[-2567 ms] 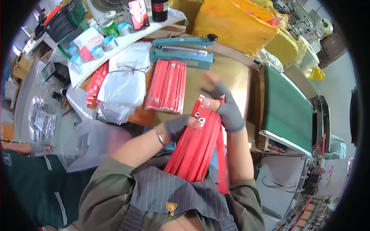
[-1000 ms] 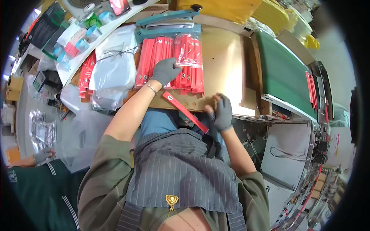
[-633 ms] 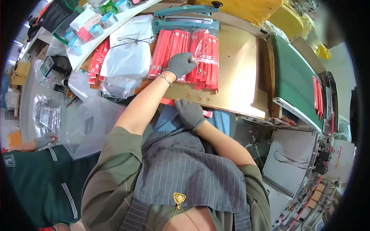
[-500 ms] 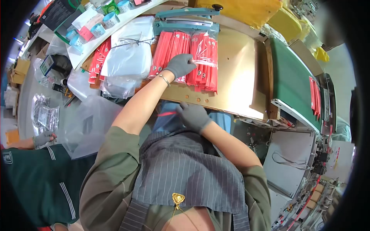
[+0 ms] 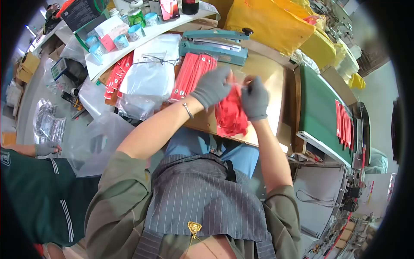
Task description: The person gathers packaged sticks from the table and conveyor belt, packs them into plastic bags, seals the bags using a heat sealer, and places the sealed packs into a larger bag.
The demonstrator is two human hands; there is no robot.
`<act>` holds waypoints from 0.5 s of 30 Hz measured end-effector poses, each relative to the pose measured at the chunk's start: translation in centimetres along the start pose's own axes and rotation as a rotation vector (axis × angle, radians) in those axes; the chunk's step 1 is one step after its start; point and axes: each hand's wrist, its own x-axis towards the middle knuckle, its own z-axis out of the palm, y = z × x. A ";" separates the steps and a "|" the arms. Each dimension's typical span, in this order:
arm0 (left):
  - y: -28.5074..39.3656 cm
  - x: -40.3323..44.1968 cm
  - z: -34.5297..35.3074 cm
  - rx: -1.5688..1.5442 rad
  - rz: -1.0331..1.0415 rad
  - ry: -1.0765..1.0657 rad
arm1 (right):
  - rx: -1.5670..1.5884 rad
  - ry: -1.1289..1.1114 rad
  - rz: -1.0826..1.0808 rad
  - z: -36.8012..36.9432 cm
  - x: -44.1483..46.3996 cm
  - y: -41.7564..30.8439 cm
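Note:
In grey gloves, both my hands are raised over the workbench at a clear plastic bag of red stick packets [image 5: 233, 115]. The bag hangs upright and is smeared by motion. My left hand [image 5: 213, 87] is closed on the bag's gathered top. On the other side of that top, my right hand [image 5: 255, 99] is closed too, its fingertips partly blurred. Whether a red strip is still in the right hand cannot be made out. To the left of the bag lies another bundle of red stick packets [image 5: 194, 73], beside a stack of clear plastic bags [image 5: 151, 71].
A teal heat sealer [image 5: 215, 45] stands behind the bundle. To the right, a green conveyor belt [image 5: 323, 108] carries several red packets [image 5: 344, 123]. Yellow sacks [image 5: 271, 26] lie at the back. A co-worker's gloved hand [image 5: 47, 149] is at far left.
My left hand has lifted the bag of red packets off the pile. My right hand has risen from my lap, where it held a thin red strip, to the bag's top.

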 end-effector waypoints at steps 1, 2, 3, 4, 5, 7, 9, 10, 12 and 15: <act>0.6 0.7 -1.2 0.041 -0.065 0.146 | -0.003 0.056 -0.035 -2.6 1.4 -2.1; 0.9 1.3 -2.3 0.042 -0.068 0.153 | -0.069 0.078 -0.073 -4.2 2.7 -2.6; 0.9 2.2 -3.5 0.165 0.025 0.212 | -0.136 0.101 -0.106 -5.5 4.0 -2.3; 0.5 3.4 -4.3 0.288 0.124 0.270 | -0.240 -0.017 -0.077 -6.6 5.4 -1.3; -1.8 5.3 -4.3 0.425 0.015 0.147 | -0.346 -0.130 -0.048 -7.8 7.3 -0.1; 5.8 8.5 -7.8 0.329 -0.384 -0.591 | -0.075 -0.275 0.094 -12.8 9.7 -2.7; 2.6 9.3 -6.0 0.106 -0.182 -0.392 | 0.151 -0.070 0.076 -13.2 9.7 -1.1; 1.6 9.5 -4.8 0.275 0.108 -0.171 | -0.037 -0.074 0.004 -12.0 9.5 1.5; 5.3 9.7 -5.3 0.408 -0.107 -0.441 | 0.093 -0.504 0.457 -12.4 9.4 2.5; 7.2 9.2 -5.7 -0.014 -0.233 -0.388 | 0.345 -0.239 0.278 -14.8 8.1 2.7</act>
